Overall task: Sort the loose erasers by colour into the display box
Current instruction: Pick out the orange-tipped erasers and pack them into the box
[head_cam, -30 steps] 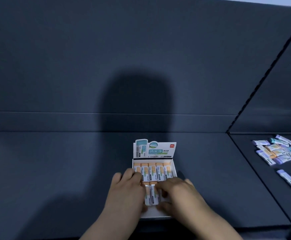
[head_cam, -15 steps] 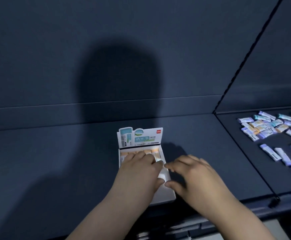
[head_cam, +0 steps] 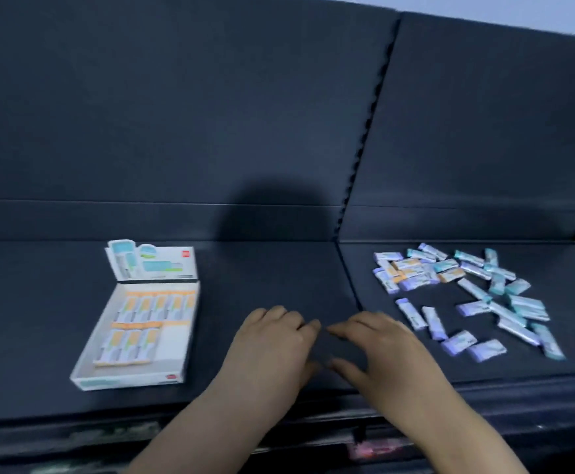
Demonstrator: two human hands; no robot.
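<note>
The white display box [head_cam: 173, 343] lies on the dark surface at the left, its printed lid flap [head_cam: 152, 260] standing up at the back. Inside it, orange erasers [head_cam: 157, 307] fill a back row and three more [head_cam: 128, 345] lie in the front row. A pile of loose erasers [head_cam: 467, 292] in purple, teal and orange is scattered at the right. My left hand [head_cam: 272, 347] and my right hand [head_cam: 381, 350] hover side by side between the box and the pile, fingers loosely bent, holding nothing.
A seam [head_cam: 347, 268] splits the dark padded surface into two panels, and a padded back wall rises behind. The front edge of the surface [head_cam: 279, 410] runs just below my wrists.
Both hands have left the box and moved right, away from it. The view has swung right, so the box now sits at the left and the loose pile is in fuller view.
</note>
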